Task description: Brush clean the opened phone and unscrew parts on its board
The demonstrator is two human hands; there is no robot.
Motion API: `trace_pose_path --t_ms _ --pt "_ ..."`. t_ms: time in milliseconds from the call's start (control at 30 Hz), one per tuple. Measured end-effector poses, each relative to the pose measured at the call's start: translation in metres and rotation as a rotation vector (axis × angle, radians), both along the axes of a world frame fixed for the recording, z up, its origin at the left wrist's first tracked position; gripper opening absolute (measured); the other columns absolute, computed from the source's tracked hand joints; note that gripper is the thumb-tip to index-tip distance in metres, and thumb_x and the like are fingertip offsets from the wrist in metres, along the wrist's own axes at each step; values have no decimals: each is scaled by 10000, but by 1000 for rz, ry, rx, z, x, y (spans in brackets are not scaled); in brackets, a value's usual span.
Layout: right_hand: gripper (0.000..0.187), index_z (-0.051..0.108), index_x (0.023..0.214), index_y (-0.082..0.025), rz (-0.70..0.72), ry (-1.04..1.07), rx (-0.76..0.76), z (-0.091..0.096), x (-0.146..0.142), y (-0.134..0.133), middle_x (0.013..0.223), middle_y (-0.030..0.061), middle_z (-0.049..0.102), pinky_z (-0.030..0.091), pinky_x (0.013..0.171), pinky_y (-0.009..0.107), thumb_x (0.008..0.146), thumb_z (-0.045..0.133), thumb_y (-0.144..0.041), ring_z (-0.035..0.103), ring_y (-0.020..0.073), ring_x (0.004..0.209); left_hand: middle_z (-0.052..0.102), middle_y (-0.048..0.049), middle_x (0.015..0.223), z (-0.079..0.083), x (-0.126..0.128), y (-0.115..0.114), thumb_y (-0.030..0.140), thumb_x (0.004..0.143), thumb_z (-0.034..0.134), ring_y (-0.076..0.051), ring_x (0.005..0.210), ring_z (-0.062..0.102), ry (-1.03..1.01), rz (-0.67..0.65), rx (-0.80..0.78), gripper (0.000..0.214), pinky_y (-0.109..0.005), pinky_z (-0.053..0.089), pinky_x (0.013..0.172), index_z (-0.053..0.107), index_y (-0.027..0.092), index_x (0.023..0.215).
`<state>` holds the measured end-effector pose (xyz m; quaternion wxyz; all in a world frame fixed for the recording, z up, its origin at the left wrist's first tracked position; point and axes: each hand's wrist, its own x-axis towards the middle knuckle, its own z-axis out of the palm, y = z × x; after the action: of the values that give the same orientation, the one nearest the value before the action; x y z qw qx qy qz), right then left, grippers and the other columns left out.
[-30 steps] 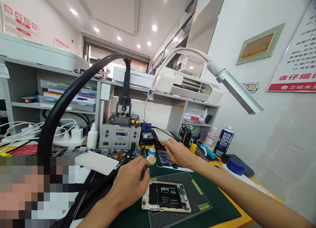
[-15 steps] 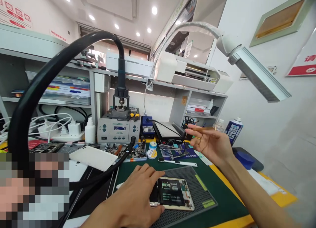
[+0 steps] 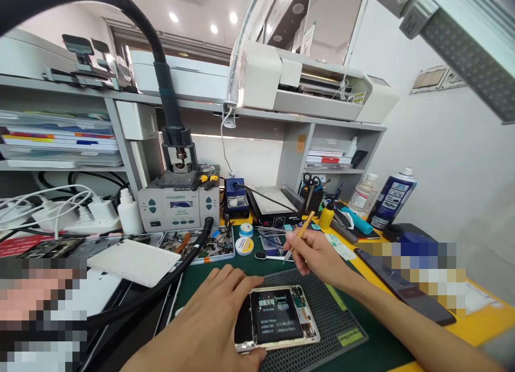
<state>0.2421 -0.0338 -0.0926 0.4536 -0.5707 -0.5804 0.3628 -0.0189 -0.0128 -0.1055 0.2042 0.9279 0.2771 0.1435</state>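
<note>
On the grey mat, the left hand lies flat, fingers spread, pinning the phone; the right hand pinches tweezers above it.

Mat right of the phone is free; black hose blocks the left.

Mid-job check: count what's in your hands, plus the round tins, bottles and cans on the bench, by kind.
Opened phone: 1, in the left hand
Gold pointed tool: 1, in the right hand
Round tins: 2
Bottles: 3 (white, yellow, clear)
Blue spray can: 1
Total: 8
</note>
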Motion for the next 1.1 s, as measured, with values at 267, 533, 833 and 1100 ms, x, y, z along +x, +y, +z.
trace_pose_path --t_ms 267,533,833,1100 --pt "239 667 990 -141 28 -27 37 -1 3 -9 806 -14 686 536 505 237 1019 590 -366 622 99 550 626 -73 1226 0 -5 3 402 659 793 -359 1184 552 55 50 80 759 -595 376 1110 552 292 1370" --pt "223 677 1035 -147 65 -84 12 -12 0 -12 922 20 717 588 617 297 1012 603 -356 687 142 690 655 -59 1165 -4 -8 4 419 639 807 -352 1119 599 7 61 155 730 -552 441 1043 578 327 1326" --pt "248 654 1174 -162 74 -53 5 -18 9 -14 1127 68 706 604 769 395 1001 621 -336 711 208 898 677 -60 957 -11 -1 -6 432 783 675 -313 1015 639 -173 157 226 457 -419 525 909 646 286 1215" --pt "249 650 1177 -158 96 8 -12 -23 10 -12 1108 66 709 611 735 376 1001 623 -332 715 197 863 646 -65 1109 7 -1 -3 345 905 562 -277 1058 612 -59 87 131 310 -410 483 945 615 267 1201"
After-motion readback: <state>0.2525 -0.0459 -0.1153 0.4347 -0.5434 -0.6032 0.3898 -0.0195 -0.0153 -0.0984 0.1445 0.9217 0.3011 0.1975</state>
